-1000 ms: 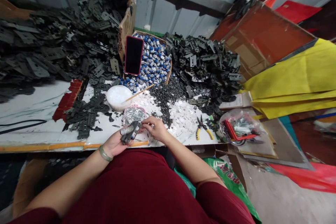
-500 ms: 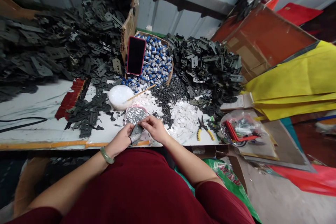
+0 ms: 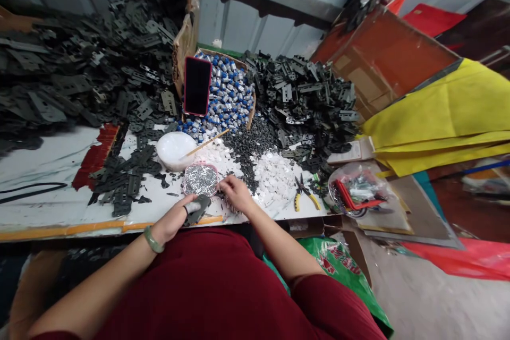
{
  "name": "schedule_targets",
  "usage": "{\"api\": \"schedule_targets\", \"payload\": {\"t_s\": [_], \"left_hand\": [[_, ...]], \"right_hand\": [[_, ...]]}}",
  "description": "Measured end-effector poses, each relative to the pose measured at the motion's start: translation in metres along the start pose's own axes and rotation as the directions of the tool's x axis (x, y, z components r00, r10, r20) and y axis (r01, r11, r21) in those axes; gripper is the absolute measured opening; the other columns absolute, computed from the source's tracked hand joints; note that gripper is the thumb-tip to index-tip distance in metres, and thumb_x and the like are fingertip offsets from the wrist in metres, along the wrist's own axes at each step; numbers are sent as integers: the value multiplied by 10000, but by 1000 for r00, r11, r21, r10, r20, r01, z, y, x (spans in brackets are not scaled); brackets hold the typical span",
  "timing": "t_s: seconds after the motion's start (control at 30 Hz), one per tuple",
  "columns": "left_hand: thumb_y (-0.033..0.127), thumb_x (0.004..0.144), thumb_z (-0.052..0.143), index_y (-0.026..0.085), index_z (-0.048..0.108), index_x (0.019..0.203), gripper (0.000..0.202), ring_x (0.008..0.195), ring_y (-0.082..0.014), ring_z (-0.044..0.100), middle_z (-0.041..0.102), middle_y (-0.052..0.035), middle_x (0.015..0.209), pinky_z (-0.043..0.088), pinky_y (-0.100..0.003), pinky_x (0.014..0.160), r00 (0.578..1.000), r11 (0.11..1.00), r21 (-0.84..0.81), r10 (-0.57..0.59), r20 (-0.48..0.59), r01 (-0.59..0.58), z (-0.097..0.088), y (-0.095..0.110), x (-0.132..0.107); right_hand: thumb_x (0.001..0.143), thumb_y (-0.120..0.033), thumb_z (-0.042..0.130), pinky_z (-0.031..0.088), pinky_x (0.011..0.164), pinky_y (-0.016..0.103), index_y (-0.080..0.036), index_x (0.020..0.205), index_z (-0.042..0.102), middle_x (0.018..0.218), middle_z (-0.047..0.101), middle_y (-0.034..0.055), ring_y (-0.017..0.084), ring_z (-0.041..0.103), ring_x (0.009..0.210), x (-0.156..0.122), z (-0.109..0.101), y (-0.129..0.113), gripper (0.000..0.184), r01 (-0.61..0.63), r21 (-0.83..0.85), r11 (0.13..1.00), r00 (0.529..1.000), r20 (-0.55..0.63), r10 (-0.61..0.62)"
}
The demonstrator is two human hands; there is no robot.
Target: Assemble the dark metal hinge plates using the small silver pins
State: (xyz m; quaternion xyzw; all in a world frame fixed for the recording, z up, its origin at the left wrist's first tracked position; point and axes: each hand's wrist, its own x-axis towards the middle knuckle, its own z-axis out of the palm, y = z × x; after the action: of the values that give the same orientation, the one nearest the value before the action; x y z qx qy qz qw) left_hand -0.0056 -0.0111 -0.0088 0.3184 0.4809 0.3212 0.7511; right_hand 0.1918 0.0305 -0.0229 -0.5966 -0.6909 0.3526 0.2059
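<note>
My left hand (image 3: 175, 219) is closed around a dark grey plastic part (image 3: 198, 209) near the table's front edge. A dark band circles one of its fingers, and a green bangle is on the wrist. Just right of a small pink-rimmed tub (image 3: 185, 187) full of shiny metal pins (image 3: 202, 178), my right hand (image 3: 236, 193) has its fingers bent together, apart from the grey part. Whatever its fingertips hold is too small to make out. Behind the tub sits a white bowl (image 3: 170, 150) with a thin wooden stick (image 3: 207, 143) leaning on it.
Dark plastic parts (image 3: 303, 101) are heaped on both sides. Blue-and-silver motors (image 3: 233, 90) fill a carton behind a phone (image 3: 197, 86). White discs (image 3: 274, 178) and small black pieces (image 3: 249, 143) lie in piles. Yellow-handled pliers (image 3: 306, 193) rest at right beside a plastic-lined container (image 3: 358, 191).
My right hand has moved off the grey part to the right side of the pin tub. My left hand, still holding the part, has shifted slightly left and tilted it. The camera view has shifted.
</note>
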Motion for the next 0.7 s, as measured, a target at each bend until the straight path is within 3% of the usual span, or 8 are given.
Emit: {"api": "schedule_targets", "payload": {"t_s": [0.1,0.23,0.37,0.5,0.6,0.63,0.67,0.7], "left_hand": [[370,633,692,156,605,750,259,559,-108,493,600,16,659,391,-226,540,997,994,-95,-59,-43,55,-4,-5,5],[416,630,722,145,621,749,313,548,-89,496,599,22,642,402,-204,532,997,991,-133,-44,-56,36,-4,-9,7],[403,621,736,149,624,757,309,540,-86,507,611,21,647,405,-197,518,998,986,-158,-52,-20,49,-4,-8,6],[393,617,718,162,604,763,297,551,-100,514,606,17,666,421,-221,534,998,989,-139,-59,-3,58,-7,-9,10],[418,702,629,173,599,775,257,610,-131,530,592,2,696,436,-256,582,998,995,77,58,8,-59,-7,-6,12],[409,736,598,176,607,783,237,644,-143,536,590,-6,716,436,-269,608,987,960,228,157,31,-160,-7,-4,11],[386,763,573,180,621,801,215,681,-157,540,589,-17,744,433,-284,637,958,871,402,277,73,-282,-7,-2,10],[352,778,558,183,635,826,192,713,-170,540,589,-29,770,425,-298,663,907,717,571,398,136,-400,-6,0,8]], "right_hand": [[882,-235,529,416,754,272,-169,852,642,881,640,63,177,570,855,15,-18,14,135,-132,-276,952,984,-149,93],[890,-209,514,410,813,293,-155,920,671,949,648,108,215,560,954,24,-20,20,169,-2,-540,842,999,-28,-15],[886,-175,497,414,840,298,-145,943,679,962,651,121,220,556,979,24,-14,20,193,22,-568,823,1000,7,-22],[829,-133,547,431,836,289,-141,1004,674,972,658,96,191,578,945,19,-10,16,216,-74,-245,967,997,-41,66],[802,-204,593,449,789,273,-165,941,691,913,675,48,156,603,846,11,-4,6,175,-93,166,982,996,31,89],[786,-244,615,452,772,270,-171,901,695,879,678,33,149,604,814,8,-1,1,158,-96,291,952,995,62,82],[764,-284,641,453,753,267,-172,860,695,839,677,21,142,601,781,5,1,-3,158,-106,398,911,993,96,74],[737,-325,666,452,729,264,-169,819,690,793,670,10,135,593,741,3,3,-8,179,-126,486,865,989,131,71]]}}
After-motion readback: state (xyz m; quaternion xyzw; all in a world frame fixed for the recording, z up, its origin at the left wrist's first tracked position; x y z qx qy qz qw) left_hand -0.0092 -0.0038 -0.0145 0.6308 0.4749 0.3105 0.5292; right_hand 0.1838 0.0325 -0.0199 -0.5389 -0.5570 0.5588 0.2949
